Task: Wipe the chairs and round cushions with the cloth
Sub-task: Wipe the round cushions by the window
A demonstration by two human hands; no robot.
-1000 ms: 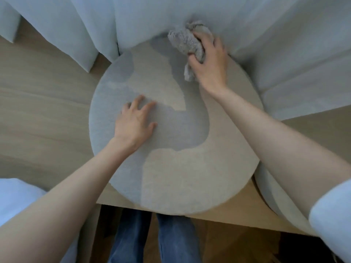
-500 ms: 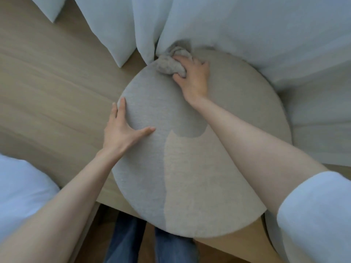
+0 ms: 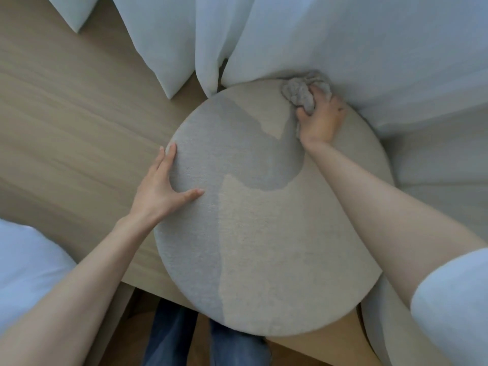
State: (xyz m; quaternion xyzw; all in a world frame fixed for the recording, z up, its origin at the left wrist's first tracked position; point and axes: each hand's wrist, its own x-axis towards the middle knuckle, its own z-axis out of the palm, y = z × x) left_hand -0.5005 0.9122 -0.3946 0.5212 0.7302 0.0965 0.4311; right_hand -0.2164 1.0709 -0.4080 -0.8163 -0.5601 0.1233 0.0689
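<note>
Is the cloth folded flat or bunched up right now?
Bunched up. The cloth is a crumpled wad, gripped by the right hand at the far edge of the cushion.

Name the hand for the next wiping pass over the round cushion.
Right, probably. The right hand grips the cloth at the far rim; the left hand lies flat on the round cushion, steadying it.

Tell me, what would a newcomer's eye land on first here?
The big round cushion fills the middle, lying on a wooden surface, with a darker grey patch across its upper left. At its far right edge the right hand grips a crumpled grey cloth, right by the white curtain. The left hand rests flat on the cushion's left edge.
</note>
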